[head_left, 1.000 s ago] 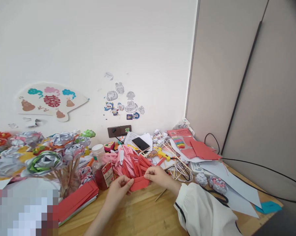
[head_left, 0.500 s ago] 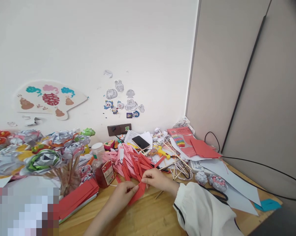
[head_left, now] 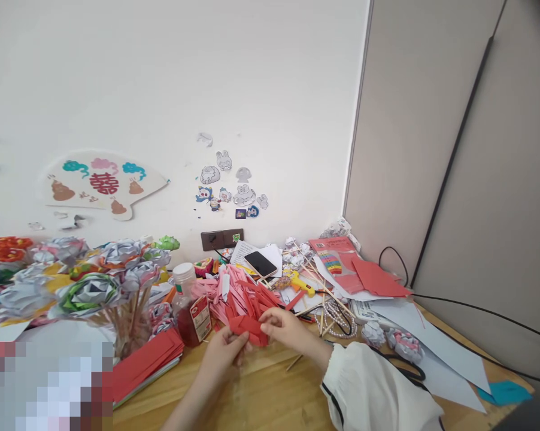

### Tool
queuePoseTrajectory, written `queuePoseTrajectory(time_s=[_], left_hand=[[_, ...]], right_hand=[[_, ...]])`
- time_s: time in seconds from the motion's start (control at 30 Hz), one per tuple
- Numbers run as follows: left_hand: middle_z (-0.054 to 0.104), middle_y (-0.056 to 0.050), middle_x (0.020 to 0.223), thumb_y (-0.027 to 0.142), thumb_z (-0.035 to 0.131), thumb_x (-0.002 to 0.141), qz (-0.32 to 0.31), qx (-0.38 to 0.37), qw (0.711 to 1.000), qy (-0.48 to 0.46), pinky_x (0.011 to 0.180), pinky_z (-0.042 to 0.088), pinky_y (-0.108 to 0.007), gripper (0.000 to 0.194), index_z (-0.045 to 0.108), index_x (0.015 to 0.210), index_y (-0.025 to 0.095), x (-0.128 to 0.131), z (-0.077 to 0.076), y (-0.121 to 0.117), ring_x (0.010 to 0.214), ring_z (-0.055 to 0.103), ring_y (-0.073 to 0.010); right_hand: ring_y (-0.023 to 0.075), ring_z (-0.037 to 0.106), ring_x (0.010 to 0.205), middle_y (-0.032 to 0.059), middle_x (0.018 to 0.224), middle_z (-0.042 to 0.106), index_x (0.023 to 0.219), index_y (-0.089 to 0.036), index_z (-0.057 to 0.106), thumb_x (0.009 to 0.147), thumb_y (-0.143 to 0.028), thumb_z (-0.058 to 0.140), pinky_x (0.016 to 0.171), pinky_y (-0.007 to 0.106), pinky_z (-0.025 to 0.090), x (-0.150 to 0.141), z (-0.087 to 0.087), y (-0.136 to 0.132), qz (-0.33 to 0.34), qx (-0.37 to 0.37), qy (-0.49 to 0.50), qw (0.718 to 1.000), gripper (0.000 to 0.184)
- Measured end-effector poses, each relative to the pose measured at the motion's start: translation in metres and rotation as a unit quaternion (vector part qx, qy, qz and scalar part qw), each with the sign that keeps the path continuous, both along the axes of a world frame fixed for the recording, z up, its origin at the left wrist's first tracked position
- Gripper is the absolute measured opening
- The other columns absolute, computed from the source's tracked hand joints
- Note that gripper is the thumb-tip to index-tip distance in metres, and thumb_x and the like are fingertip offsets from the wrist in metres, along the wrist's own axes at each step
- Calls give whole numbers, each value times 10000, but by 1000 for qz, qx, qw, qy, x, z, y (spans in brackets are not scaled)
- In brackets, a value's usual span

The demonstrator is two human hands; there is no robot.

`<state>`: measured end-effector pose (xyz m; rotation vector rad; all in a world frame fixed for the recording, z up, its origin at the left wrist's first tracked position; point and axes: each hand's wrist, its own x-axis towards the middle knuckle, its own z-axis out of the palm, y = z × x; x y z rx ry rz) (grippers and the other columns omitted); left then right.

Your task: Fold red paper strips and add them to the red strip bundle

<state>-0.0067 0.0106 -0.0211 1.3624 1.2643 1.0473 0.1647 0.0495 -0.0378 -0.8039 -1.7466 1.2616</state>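
Between my two hands is a folded piece of red paper (head_left: pixel 251 328), held up over the near part of the wooden table. My left hand (head_left: pixel 226 348) pinches its lower left side between thumb and fingers. The fingers of my right hand (head_left: pixel 282 327) close on its right edge. Just behind it lies a heap of pink and red folded paper strips (head_left: pixel 238 293). A jar with a red label and a white lid (head_left: pixel 191 308) stands to the left of the heap.
Paper flowers on sticks (head_left: pixel 90 290) and stacked red paper (head_left: pixel 148 362) are on the left. Behind lie a phone (head_left: pixel 260 264) and a yellow glue gun (head_left: pixel 300 282). Bead strings (head_left: pixel 339 318), black-handled scissors (head_left: pixel 407 368), crumpled paper flowers (head_left: pixel 405 346) and white sheets (head_left: pixel 449 353) lie right.
The red paper has been lifted and turned, its flap no longer hanging down toward the table. My left hand has rotated with it. The view has shifted slightly left.
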Motion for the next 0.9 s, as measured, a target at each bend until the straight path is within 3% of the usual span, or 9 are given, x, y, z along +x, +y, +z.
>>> queuePoseTrajectory(time_s=[0.1, 0.23, 0.4, 0.57, 0.73, 0.9], left_hand=[[626, 6, 577, 635, 654, 496, 26, -10, 998, -57, 404, 399, -249, 500, 532, 674, 183, 0, -2, 2, 341, 433, -82], [630, 15, 556, 594, 719, 475, 40, -30, 992, -117, 400, 394, -230, 502, 554, 684, 169, -2, -4, 3, 353, 476, -90], [553, 58, 417, 591, 692, 553, 55, 56, 993, -87, 417, 363, -198, 475, 562, 727, 169, -9, 3, 2, 376, 482, -93], [557, 54, 430, 618, 706, 495, 17, 53, 997, -60, 391, 368, -214, 526, 583, 719, 158, -6, 8, 0, 345, 473, -95], [575, 55, 450, 591, 734, 500, 5, 5, 993, -119, 392, 380, -212, 594, 625, 879, 146, -5, 10, -4, 338, 450, -78], [613, 25, 489, 513, 777, 500, 7, -8, 983, -182, 415, 370, -200, 529, 654, 863, 149, -8, 9, -3, 377, 475, -76]], right_hand=[[120, 556, 623, 8, 738, 598, 893, -143, 570, 679, -485, 685, 558, 229, 428, -6, -4, -1, 40, -41, 26, 998, 420], [96, 530, 537, -14, 629, 590, 811, -131, 577, 680, -494, 675, 545, 225, 424, -8, 1, -2, 55, -59, 65, 995, 398], [80, 494, 462, -23, 548, 577, 727, -133, 566, 693, -459, 666, 481, 202, 392, -1, 5, 1, 83, -87, 44, 992, 343], [84, 521, 482, -21, 559, 587, 845, -120, 587, 752, -465, 622, 507, 208, 421, 0, 5, -2, 93, -74, 68, 991, 359], [95, 556, 486, -2, 594, 624, 1046, -114, 580, 739, -462, 651, 502, 216, 421, -1, 7, -3, 111, -85, 122, 983, 469], [119, 592, 516, 33, 635, 656, 985, -115, 592, 756, -432, 639, 502, 225, 420, -1, 6, -3, 98, -105, 168, 975, 394]])
